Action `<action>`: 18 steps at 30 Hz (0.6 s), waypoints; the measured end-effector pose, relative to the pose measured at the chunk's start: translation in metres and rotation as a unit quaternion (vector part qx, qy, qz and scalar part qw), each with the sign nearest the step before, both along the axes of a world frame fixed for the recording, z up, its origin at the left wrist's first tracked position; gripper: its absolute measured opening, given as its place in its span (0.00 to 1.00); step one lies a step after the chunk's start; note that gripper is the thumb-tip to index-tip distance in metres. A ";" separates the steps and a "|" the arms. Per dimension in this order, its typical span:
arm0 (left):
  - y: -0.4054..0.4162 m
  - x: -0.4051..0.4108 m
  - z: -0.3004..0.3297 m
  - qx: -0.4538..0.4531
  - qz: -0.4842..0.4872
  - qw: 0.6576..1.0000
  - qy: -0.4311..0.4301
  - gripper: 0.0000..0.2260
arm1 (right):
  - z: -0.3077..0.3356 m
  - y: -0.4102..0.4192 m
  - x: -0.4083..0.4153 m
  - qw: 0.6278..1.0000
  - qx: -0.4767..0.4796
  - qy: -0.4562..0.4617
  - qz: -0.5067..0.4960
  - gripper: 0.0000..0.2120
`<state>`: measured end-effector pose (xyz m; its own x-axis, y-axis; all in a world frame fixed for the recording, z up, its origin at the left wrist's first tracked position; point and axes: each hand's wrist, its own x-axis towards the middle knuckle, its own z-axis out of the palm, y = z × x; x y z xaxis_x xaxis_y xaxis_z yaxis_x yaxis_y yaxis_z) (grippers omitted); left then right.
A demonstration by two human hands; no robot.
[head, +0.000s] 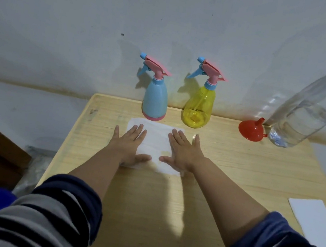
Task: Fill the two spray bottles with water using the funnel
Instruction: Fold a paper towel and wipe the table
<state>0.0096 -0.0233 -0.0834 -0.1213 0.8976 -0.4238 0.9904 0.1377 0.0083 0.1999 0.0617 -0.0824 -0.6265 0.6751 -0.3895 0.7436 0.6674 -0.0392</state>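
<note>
Left hand (129, 142) and right hand (183, 151) flat, fingers spread, pressing white cloth (156, 143). Just beyond fingertips: blue spray bottle (155, 99), yellow spray bottle (199, 107), both capped. Further right of right hand: red funnel (251, 130), touching clear water bottle (299, 120).

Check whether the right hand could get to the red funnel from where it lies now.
Probably yes. The right hand lies flat and empty on the white cloth, and the funnel sits mouth-down farther back to its right, with only bare table between them. The water bottle stands beyond it.
</note>
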 end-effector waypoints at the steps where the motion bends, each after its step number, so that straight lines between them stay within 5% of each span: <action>1: 0.001 -0.001 -0.001 0.009 0.002 1.000 -0.005 0.37 | -0.001 0.001 0.001 1.000 0.001 0.004 0.000 0.41; 18: -0.028 0.004 -0.010 0.036 0.011 0.999 -0.002 0.28 | -0.003 -0.029 0.010 0.999 0.050 0.009 0.013 0.29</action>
